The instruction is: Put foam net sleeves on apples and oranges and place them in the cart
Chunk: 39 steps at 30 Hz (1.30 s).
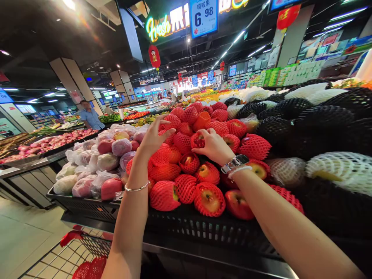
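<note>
A pile of apples in red foam net sleeves fills a black crate in front of me. My right hand, with a watch on the wrist, is closed around one red-netted apple near the top of the pile. My left hand, a thin bangle on its wrist, hovers over the pile to the left with its fingers spread, holding nothing. It is close to the netted apples beneath it.
Apples wrapped in clear plastic lie to the left. Fruit in black nets and white nets lies to the right. A shopping cart with red-netted fruit stands below me. A person in a blue shirt stands far left.
</note>
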Tool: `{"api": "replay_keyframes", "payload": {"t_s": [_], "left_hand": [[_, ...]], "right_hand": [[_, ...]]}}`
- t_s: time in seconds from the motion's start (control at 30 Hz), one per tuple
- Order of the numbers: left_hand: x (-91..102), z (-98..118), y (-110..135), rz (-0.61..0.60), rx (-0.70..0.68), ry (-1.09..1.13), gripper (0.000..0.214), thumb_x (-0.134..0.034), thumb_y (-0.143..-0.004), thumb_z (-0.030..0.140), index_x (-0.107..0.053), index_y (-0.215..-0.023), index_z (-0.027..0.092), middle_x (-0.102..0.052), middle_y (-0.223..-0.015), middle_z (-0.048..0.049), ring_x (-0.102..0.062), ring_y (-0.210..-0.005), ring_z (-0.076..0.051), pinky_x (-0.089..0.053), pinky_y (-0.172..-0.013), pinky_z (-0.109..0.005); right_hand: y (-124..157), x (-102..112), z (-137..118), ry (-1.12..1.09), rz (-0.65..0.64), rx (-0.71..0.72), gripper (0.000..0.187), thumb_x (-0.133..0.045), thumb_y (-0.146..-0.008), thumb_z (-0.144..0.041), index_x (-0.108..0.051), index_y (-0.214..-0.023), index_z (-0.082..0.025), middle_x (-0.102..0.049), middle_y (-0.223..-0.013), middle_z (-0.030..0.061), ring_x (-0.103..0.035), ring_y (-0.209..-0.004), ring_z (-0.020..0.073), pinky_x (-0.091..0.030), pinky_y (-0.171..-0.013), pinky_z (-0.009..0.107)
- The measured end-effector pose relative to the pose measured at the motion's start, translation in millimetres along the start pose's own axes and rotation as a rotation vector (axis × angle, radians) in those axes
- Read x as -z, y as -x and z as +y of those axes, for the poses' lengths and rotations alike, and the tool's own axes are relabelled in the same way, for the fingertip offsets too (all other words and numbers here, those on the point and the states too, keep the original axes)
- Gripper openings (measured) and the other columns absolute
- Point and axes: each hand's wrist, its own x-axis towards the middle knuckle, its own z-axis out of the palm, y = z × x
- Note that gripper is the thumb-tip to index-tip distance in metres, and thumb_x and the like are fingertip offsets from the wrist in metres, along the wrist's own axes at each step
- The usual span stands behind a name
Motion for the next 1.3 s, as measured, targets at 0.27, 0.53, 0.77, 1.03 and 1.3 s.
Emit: {"api": "replay_keyframes", "payload": {"t_s": [0.27, 0.53, 0.77, 1.03, 1.3], "left_hand": [[29.1, -26.9, 18.5, -0.402, 0.267, -0.314, 0.039, -0.075, -0.063, 0.042, -0.065, -0.092, 0.017, -0.071, -0.093, -0.0086, -0.065, -0.087, -0.027, -0.051, -0.081, -0.04], [41.6, -40.6, 7.6, 0.509, 0.187, -0.389, 0.015, -0.05, -0.083, 0.03, -0.06, -0.087, 0.019, -0.068, -0.09, -0.0081, -0.063, -0.087, -0.024, -0.048, -0.083, -0.04], [44.4, -39.1, 13.3, 0.953, 0.167, -0.252, 0.019, -0.034, -0.094, 0.036, -0.047, -0.096, 0.022, -0.061, -0.098, -0.0068, -0.06, -0.095, -0.022, -0.045, -0.089, -0.038], [42.9, -35.5, 12.5, 0.795, 0.286, -0.279, 0.015, -0.038, -0.09, 0.027, -0.051, -0.092, 0.02, -0.062, -0.088, -0.0054, -0.061, -0.09, -0.023, -0.045, -0.086, -0.036], [18.3, -38.0, 3.1, 0.239, 0.475, -0.265, 0.018, -0.042, -0.087, 0.025, -0.058, -0.089, 0.018, -0.066, -0.091, -0.0098, -0.061, -0.092, -0.027, -0.044, -0.083, -0.035]], "right_hand": [[4.1, -8.7, -15.7, -0.117, 0.057, 0.159, 0.055, -0.072, -0.077, -0.035, -0.05, -0.124, -0.018, -0.049, -0.119, 0.014, -0.058, -0.105, 0.0299, -0.047, -0.095, 0.047], [-15.1, -9.3, -38.8, -0.292, 0.277, 0.25, 0.061, -0.076, -0.074, -0.035, -0.049, -0.126, -0.018, -0.048, -0.124, 0.0146, -0.055, -0.108, 0.0269, -0.044, -0.101, 0.046], [-20.7, -38.8, -78.2, -0.219, -0.193, 0.57, 0.062, -0.076, -0.074, -0.039, -0.05, -0.126, -0.019, -0.052, -0.124, 0.0125, -0.055, -0.111, 0.0245, -0.047, -0.097, 0.041], [-22.0, -68.6, -108.2, 0.137, -0.243, 0.367, 0.067, -0.062, -0.084, -0.051, -0.042, -0.138, -0.017, -0.051, -0.13, 0.0166, -0.055, -0.111, 0.0334, -0.046, -0.092, 0.049], [-6.0, -61.0, -88.3, 0.138, -0.363, 0.429, 0.078, -0.049, -0.09, -0.055, -0.023, -0.148, -0.009, -0.039, -0.141, 0.024, -0.048, -0.123, 0.0353, -0.04, -0.1, 0.051]]}}
